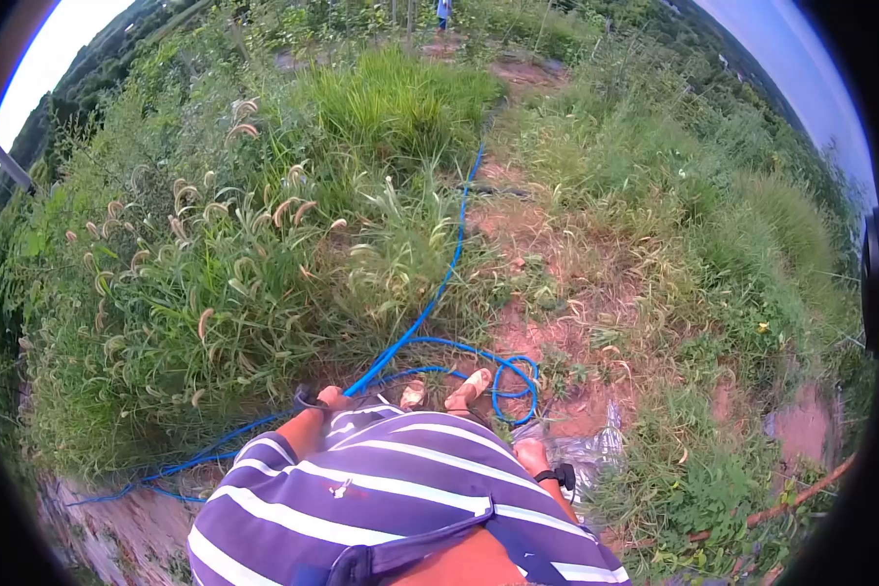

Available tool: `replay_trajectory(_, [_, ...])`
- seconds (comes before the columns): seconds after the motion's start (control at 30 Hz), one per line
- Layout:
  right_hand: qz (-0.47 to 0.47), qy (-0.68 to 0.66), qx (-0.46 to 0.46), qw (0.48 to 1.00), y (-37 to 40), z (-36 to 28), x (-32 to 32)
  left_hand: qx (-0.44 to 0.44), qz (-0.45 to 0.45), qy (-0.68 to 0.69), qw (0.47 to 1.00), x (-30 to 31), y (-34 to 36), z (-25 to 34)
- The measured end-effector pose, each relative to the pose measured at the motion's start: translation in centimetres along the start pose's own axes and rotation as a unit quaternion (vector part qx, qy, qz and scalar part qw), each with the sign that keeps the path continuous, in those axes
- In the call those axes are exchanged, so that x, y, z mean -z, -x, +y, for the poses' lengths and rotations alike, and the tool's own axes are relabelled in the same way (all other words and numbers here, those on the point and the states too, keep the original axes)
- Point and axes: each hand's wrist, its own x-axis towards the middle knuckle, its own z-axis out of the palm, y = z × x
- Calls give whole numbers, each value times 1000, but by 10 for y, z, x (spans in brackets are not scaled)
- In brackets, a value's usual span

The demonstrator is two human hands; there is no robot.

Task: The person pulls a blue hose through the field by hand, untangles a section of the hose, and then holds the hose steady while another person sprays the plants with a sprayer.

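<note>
A long blue hose (pixel 428 311) runs down the path toward me. My left hand (pixel 332 397) is closed around it at my left side. A black band or strap (pixel 308 399) shows at that wrist. My right hand (pixel 530 452) hangs low at my right side, above crumpled silvery film (pixel 596 444); its fingers are hidden from this angle. A dark watch (pixel 560 477) sits on the right wrist. Ahead of my feet (pixel 469 391), part of the hose lies in a loose loop (pixel 516 389).
Tall grass with seed heads (pixel 200 234) lines the left, and weeds (pixel 674 234) border the reddish dirt path (pixel 527 234) on the right. More hose (pixel 200 459) trails at left. A branch (pixel 781 508) lies at lower right. A distant person (pixel 443 12) stands up the path.
</note>
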Motion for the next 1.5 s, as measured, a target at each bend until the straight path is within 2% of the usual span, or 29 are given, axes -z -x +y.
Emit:
replay_trajectory(0.07, [-77, 61, 52, 994, -14, 23, -16, 22, 14, 8, 1000, 14, 0, -5])
replay_trajectory(0.1, [-70, 62, 55, 994, -17, 17, 2, 15, 15, 10, 1000, 11, -2, 18])
replay_trajectory(0.17, [-68, 108, 20, 992, 9, 19, -3, 15, 29, -6, 999, 12, 21, 20])
replay_trajectory(0.2, [-67, 134, 48, 988, 13, 21, -5, 17, 27, -10, 999, 10, 20, 14])
replay_trajectory(0.3, [-34, 61, 36, 997, 19, 23, -5, 47, -7, 32, 998, 3, 19, 2])
replay_trajectory(0.33, [-40, 37, -16, 998, 14, 21, -6, 47, -19, 32, 998, 3, 20, 1])
replay_trajectory(0.37, [-41, 34, -15, 998, 10, 18, -8, 46, -30, 32, 998, 4, 21, -1])
replay_trajectory(0.43, [8, -114, -92, 989, 0, 25, -13, 43, -27, 19, 999, 4, 21, -3])
replay_trajectory(0.47, [-14, -135, -89, 987, -11, 33, -13, 39, -28, 24, 999, 5, 24, -2])
replay_trajectory(0.57, [4, -88, -76, 993, -8, 20, -18, 29, -25, 23, 999, 7, 26, -3])
replay_trajectory(0.73, [1, -87, -77, 993, -5, 8, -27, 12, -32, 26, 999, 8, 20, -3])
replay_trajectory(0.83, [-46, -118, -82, 989, -4, 9, -30, 12, -19, 30, 999, 11, 27, 3])
replay_trajectory(0.97, [-33, -138, -89, 986, 11, -1, -34, 7, -25, 29, 999, 5, 18, -9])
replay_trajectory(1.17, [-54, -108, -81, 989, 8, 7, -34, 6, -24, 50, 998, 3, 16, -11])
replay_trajectory(1.5, [-30, -63, -71, 995, 1, 4, -41, 10, -19, 30, 999, 5, 24, -5])
